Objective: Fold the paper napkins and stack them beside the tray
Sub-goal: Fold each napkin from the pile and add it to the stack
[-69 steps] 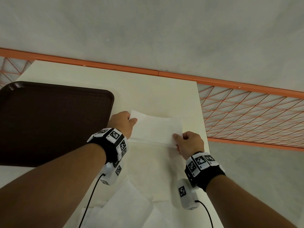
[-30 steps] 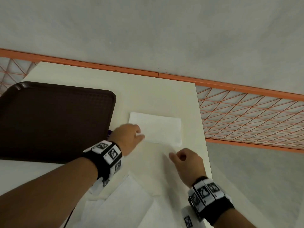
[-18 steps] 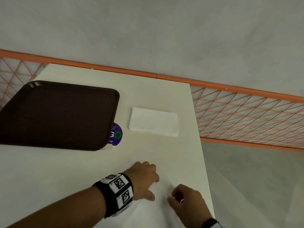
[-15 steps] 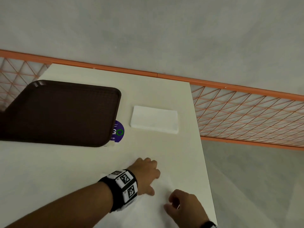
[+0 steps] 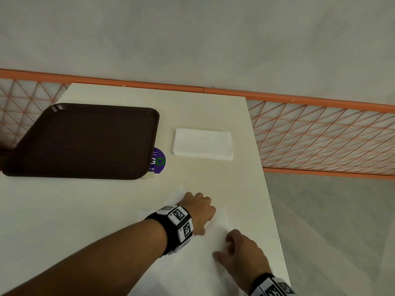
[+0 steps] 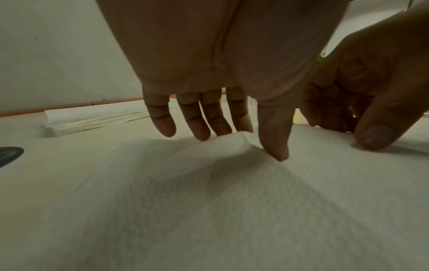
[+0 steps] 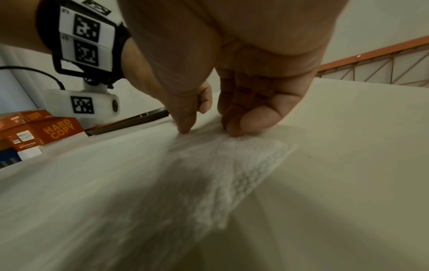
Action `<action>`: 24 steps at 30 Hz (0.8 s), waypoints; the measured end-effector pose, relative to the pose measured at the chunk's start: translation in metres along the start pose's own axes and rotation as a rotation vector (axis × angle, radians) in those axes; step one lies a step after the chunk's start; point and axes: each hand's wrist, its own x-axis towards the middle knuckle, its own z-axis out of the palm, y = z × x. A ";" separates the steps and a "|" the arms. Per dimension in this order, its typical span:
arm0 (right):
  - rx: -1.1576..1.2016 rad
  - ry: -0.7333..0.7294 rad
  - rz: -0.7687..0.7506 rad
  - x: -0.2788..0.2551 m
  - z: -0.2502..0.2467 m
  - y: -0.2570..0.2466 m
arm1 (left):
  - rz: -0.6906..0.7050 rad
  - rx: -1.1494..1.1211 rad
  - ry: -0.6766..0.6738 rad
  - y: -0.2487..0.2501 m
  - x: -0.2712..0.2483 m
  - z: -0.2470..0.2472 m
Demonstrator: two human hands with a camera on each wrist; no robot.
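A brown tray (image 5: 85, 142) is set at the left of the pale bench (image 5: 64, 210), with a purple sticker (image 5: 159, 161) seen at its near right corner. Just right of the sticker, apart from the tray, a stack (image 5: 202, 144) of folded napkins is laid flat. Nearer the person, an unfolded napkin (image 6: 209, 201) is spread on the bench under both hands. The left hand (image 5: 199, 210) is placed on the napkin's far part, well short of the stack; its fingers (image 6: 202, 119) are extended downward with a narrow gap to the thumb, and a raised ridge of the napkin is caught between thumb tip and fingertips in the left wrist view. Just to its right, the right hand (image 5: 241, 255) is lowered onto the same napkin near the bench's right edge, with its fingers curled and its thumb tip and fingertips pressed on the paper in a light pinch, as seen in the right wrist view. Past the bench at the right, an orange mesh railing (image 5: 320, 135) is seen.
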 end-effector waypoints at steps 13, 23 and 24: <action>0.003 0.030 -0.032 0.012 0.000 0.009 | -0.019 0.114 -0.061 0.008 0.004 -0.006; 0.213 0.005 -0.108 0.008 -0.009 0.012 | -0.012 -0.137 -0.049 0.008 -0.022 -0.012; 0.258 0.004 -0.122 0.007 -0.010 0.011 | -0.017 -0.204 -0.050 0.006 -0.027 -0.015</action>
